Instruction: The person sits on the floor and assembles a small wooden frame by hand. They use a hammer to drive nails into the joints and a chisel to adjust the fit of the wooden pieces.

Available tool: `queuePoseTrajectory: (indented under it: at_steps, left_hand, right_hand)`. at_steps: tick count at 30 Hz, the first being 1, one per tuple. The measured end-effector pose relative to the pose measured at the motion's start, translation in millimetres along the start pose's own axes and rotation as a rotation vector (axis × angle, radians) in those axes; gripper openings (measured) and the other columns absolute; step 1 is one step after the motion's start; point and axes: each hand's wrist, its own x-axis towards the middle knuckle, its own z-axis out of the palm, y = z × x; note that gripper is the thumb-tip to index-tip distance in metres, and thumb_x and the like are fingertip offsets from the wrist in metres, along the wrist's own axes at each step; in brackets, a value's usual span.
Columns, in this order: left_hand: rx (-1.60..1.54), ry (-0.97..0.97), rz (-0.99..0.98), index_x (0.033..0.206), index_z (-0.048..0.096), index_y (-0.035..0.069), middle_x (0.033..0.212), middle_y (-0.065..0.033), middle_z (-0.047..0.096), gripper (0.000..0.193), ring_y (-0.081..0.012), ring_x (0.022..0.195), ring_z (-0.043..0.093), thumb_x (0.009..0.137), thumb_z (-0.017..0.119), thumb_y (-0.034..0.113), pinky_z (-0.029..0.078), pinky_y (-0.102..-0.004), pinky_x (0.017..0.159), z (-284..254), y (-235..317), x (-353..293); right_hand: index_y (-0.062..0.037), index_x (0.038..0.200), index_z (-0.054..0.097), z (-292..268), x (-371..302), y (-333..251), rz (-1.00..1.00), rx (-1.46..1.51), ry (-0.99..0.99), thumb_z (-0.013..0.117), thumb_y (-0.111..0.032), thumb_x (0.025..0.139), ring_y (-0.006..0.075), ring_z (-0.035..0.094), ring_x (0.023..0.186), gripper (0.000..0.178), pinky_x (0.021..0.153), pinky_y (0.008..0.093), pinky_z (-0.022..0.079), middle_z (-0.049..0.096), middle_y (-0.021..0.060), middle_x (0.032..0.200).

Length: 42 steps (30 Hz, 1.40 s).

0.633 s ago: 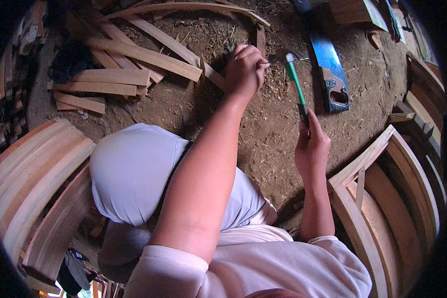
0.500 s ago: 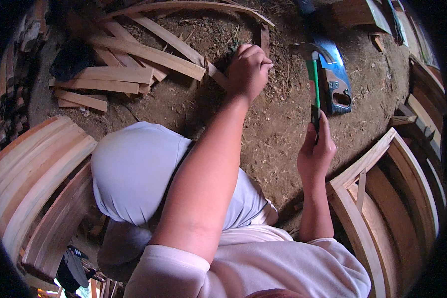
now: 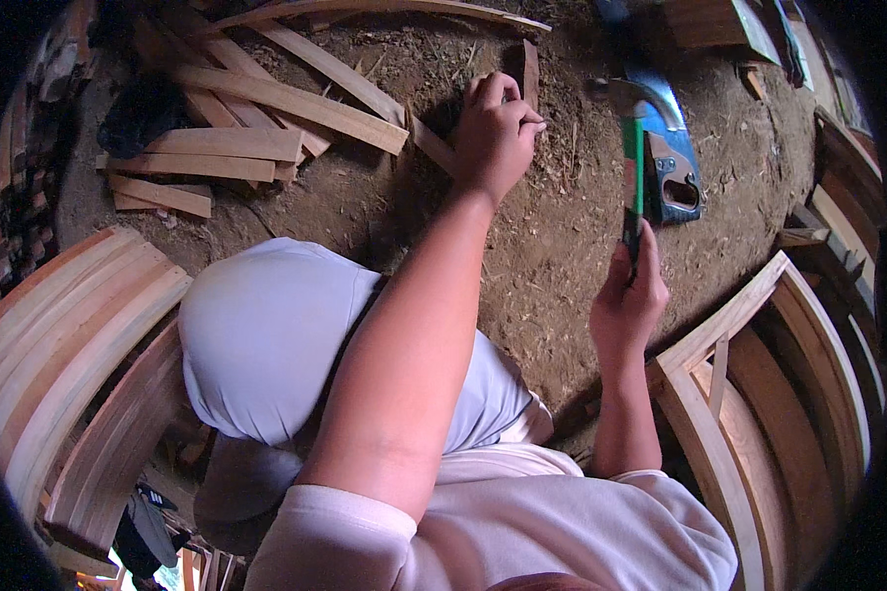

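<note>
My left hand is above the dirt floor, its thumb and fingertips pinched together. Whatever small thing lies in that pinch is too small to name. Just past those fingertips a short strip of wood points away from me. My right hand is wrapped round the dark grip of a hammer with a green shaft. The hammer's metal head is at the far end, smeared by motion. Behind and to the right of it a blue handsaw with a brown and black handle lies on the ground.
Loose wooden slats lie crossed at the far left. Curved boards are stacked by my left knee. To my right stands a curved wooden frame. A block of timber sits at the far right. Chips litter the dirt floor.
The hammer's head has swung slightly to the right, while my right hand has barely shifted. My left fingers have lifted a little, with the thumb and fingertips still together.
</note>
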Motion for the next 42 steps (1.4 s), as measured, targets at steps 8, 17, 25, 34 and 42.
queuePoseTrajectory:
  at_steps: [8, 17, 25, 34, 42]
  left_hand:
    - [0.021, -0.046, 0.021, 0.071, 0.069, 0.005, 0.098, -0.0105, 0.059, 0.014, -0.0327, 0.103, 0.055, 0.067, 0.083, 0.003, 0.048, -0.0434, 0.09, -4.3, 7.6, 4.1]
    - [0.032, -0.084, 0.014, 0.071, 0.069, 0.003, 0.098, -0.0103, 0.061, 0.016, -0.0315, 0.102, 0.058, 0.071, 0.084, 0.008, 0.05, -0.0422, 0.091, -5.0, 7.3, 4.8]
    - [-0.237, -0.104, -0.41, 0.084, 0.071, 0.003, 0.086, -0.0123, 0.072, 0.011, -0.0267, 0.086, 0.071, 0.081, 0.079, 0.011, 0.056, -0.0385, 0.08, -10.5, 27.5, 30.0]
    - [-0.446, 0.037, -0.31, 0.098, 0.08, 0.004, 0.091, -0.0065, 0.079, 0.017, -0.0116, 0.085, 0.072, 0.088, 0.081, 0.018, 0.054, -0.0288, 0.079, -111.6, 123.3, 83.6]
    - [-0.601, 0.176, -0.221, 0.107, 0.079, 0.001, 0.093, -0.0093, 0.079, 0.017, -0.0119, 0.085, 0.073, 0.095, 0.073, 0.012, 0.055, -0.0265, 0.077, -227.4, 153.0, 78.1]
  right_hand:
    - [-0.0036, 0.137, 0.058, 0.3, -2.4, -5.3, -0.052, -0.024, 0.039, 0.06, 0.003, 0.096, 0.0397, 0.074, 0.086, 0.041, 0.069, 0.0416, 0.056, 0.07, 0.0283, 0.097]
    - [-0.0028, 0.137, 0.059, -5.4, -5.5, 5.1, 0.039, -0.05, 0.041, 0.061, 0.0, 0.098, 0.0282, 0.075, 0.081, 0.04, 0.069, 0.0384, 0.056, 0.073, 0.0231, 0.098]
    - [0.0009, 0.136, 0.059, -7.1, -14.5, 19.5, 0.43, 0.389, -0.164, 0.061, -0.01, 0.104, 0.007, 0.053, 0.064, 0.034, 0.056, 0.0257, 0.044, 0.06, 0.0002, 0.079]
    - [-0.0024, 0.137, 0.056, -10.3, -12.3, -10.4, 0.536, 0.786, -0.233, 0.059, -0.014, 0.106, 0.0021, 0.041, 0.053, 0.033, 0.044, 0.021, 0.031, 0.051, -0.0047, 0.074]
    - [-0.0018, 0.136, 0.056, -12.3, -22.7, -47.6, 0.386, 0.749, -0.255, 0.058, -0.014, 0.107, 0.0028, 0.04, 0.052, 0.032, 0.043, 0.0227, 0.03, 0.049, -0.0052, 0.071]
